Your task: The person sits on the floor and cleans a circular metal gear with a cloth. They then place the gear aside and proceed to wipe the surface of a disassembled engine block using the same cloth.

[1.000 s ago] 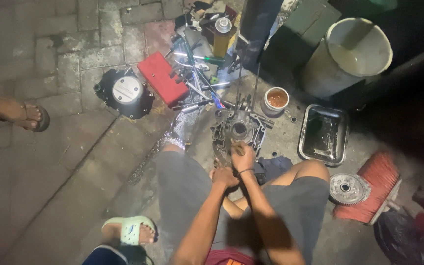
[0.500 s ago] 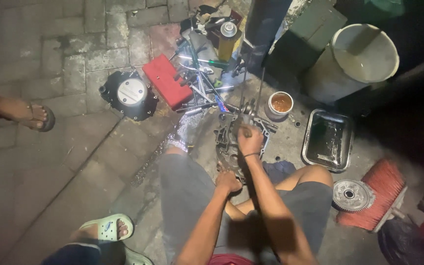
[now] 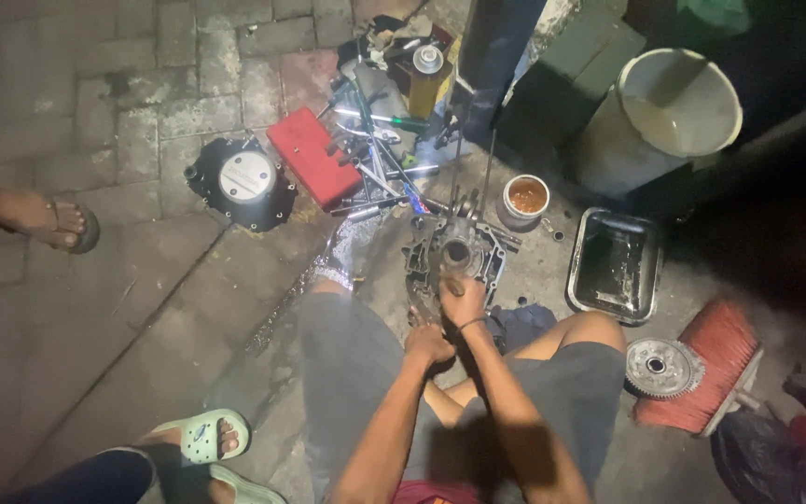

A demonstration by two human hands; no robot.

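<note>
Grey metal engine block (image 3: 454, 250) sat on the ground between the person's knees, close so both hands could reach it. Right hand (image 3: 464, 301) was closed on its near edge, and left hand (image 3: 428, 343) was curled just below, perhaps steadying it. Tools (image 3: 380, 177) lay behind, within reach.

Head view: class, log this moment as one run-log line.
left hand: on engine case near edge | right hand: on case top | metal tray: right | red box: left
</note>
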